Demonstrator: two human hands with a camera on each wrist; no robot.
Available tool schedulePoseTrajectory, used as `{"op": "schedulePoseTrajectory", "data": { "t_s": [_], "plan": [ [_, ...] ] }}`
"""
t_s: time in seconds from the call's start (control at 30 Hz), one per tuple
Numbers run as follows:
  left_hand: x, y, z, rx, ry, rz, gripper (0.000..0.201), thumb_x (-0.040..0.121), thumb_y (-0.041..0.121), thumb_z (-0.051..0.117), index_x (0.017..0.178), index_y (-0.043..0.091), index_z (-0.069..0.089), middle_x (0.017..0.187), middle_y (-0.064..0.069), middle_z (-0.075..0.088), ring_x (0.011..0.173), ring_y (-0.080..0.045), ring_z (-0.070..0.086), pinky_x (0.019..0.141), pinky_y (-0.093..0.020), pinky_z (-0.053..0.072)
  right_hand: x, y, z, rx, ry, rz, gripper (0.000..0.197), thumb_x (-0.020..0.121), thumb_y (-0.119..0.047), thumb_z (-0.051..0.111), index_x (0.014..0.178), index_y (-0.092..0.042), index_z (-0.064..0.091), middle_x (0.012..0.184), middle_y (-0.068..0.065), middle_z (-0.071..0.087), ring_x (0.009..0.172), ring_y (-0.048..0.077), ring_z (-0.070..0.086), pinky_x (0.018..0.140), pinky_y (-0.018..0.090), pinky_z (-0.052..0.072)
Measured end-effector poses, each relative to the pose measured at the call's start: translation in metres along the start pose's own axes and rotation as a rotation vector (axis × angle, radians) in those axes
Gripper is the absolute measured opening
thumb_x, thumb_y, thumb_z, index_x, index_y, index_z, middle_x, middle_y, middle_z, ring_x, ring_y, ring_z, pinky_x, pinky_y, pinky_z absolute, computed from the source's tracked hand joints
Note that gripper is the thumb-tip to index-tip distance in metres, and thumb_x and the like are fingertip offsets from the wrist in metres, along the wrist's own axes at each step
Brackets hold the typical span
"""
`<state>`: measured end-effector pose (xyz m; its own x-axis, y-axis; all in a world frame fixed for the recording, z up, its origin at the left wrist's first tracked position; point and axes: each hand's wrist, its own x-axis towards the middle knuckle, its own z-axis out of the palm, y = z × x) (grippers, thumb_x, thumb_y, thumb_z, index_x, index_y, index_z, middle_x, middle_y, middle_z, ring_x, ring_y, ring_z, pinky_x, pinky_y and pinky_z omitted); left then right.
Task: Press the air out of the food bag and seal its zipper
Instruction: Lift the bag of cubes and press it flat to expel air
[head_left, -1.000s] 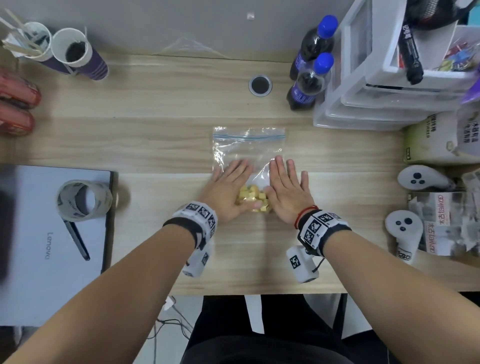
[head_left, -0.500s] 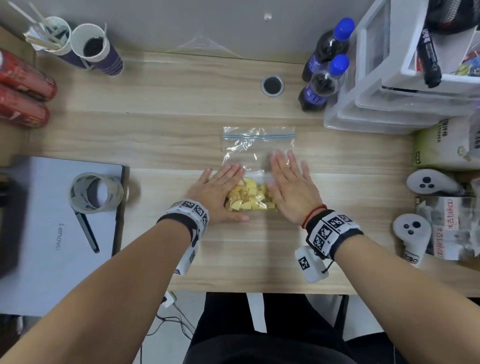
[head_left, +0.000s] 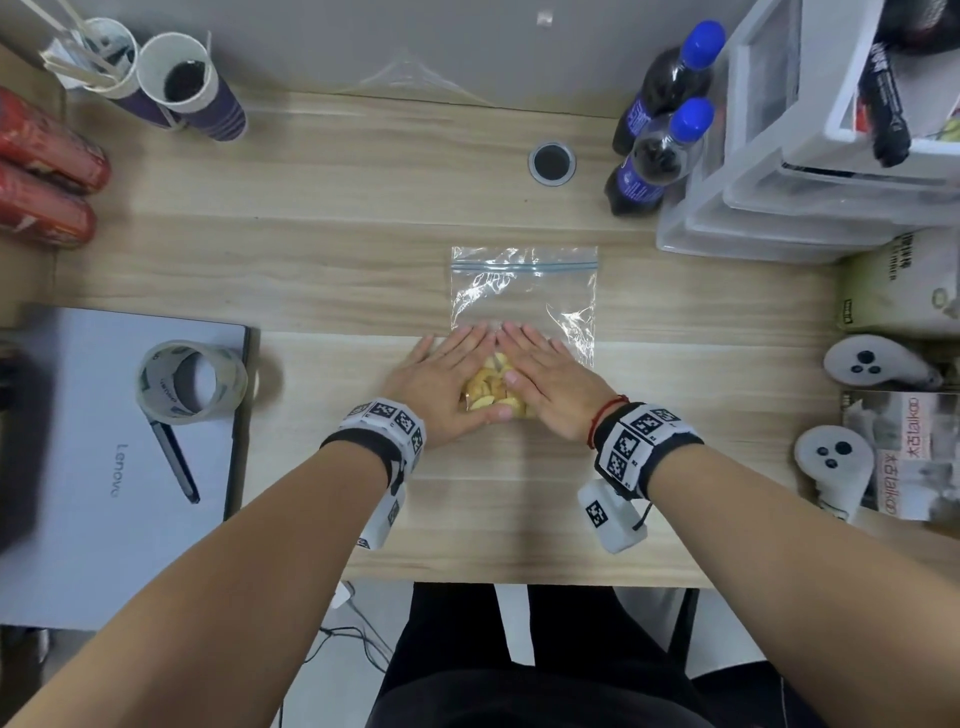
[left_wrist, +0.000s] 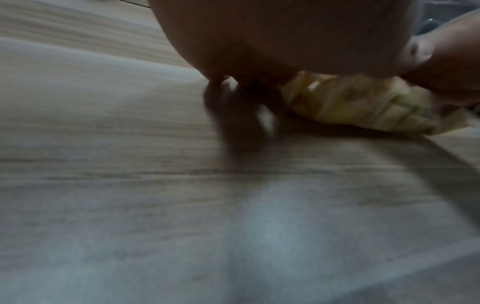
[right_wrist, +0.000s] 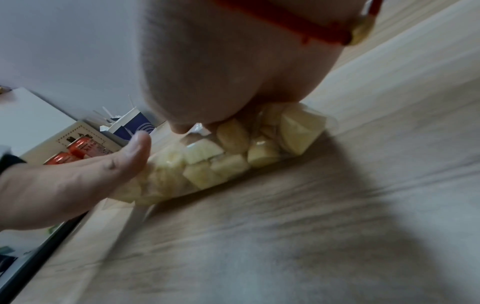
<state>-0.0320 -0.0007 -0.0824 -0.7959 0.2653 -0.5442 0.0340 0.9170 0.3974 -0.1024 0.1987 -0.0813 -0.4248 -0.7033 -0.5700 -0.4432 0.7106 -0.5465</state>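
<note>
A clear zipper bag lies flat on the wooden desk, its blue zipper strip at the far end. Yellow food chunks are heaped at the bag's near end. My left hand lies flat with straight fingers on the bag's left part, its thumb along the near edge. My right hand presses flat on the right part, beside the left one. The fingertips of both hands nearly meet over the food.
Two blue-capped bottles and clear plastic drawers stand at the back right. Two white controllers lie right. A laptop with a tape roll sits left; paper cups and red cans far left.
Both hands have closed in toward each other over the food, so less of the yellow heap shows between them. The bag stays where it lay.
</note>
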Motion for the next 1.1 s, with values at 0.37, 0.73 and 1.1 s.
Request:
{"op": "schedulePoseTrajectory", "data": {
  "t_s": [0.37,0.73,1.1],
  "plan": [
    [0.007,-0.008,-0.017,-0.075,0.017,-0.092,0.054,0.098,0.057,-0.002,0.151,0.047,0.001,0.159,0.018,-0.018,0.148,-0.006,-0.014,0.122,-0.044,-0.004,0.006,0.027,-0.023,-0.091,0.101,0.109,0.056,0.102,-0.046,0.004,0.154,-0.029,-0.009,0.162,-0.009,-0.015,0.148,0.011,-0.019,0.122,0.036,-0.007],
    [0.039,0.011,-0.036,0.026,0.051,-0.030,0.060,0.099,0.054,0.002,0.154,0.032,0.011,0.164,0.009,0.001,0.151,-0.010,-0.002,0.123,-0.040,-0.002,0.013,0.048,-0.032,-0.166,0.192,0.217,0.059,0.103,-0.043,0.012,0.154,-0.026,-0.012,0.163,-0.007,-0.018,0.150,0.016,-0.017,0.123,0.040,-0.002],
    [0.037,-0.007,-0.031,0.013,0.019,-0.109,0.052,0.100,0.051,0.007,0.151,0.044,-0.002,0.161,0.013,-0.015,0.150,-0.010,-0.012,0.122,-0.043,0.001,0.007,0.058,-0.040,-0.183,0.201,0.265,0.065,0.100,-0.051,0.017,0.152,-0.033,-0.016,0.161,-0.014,-0.019,0.149,0.015,-0.020,0.122,0.040,-0.007]
  ]
}}
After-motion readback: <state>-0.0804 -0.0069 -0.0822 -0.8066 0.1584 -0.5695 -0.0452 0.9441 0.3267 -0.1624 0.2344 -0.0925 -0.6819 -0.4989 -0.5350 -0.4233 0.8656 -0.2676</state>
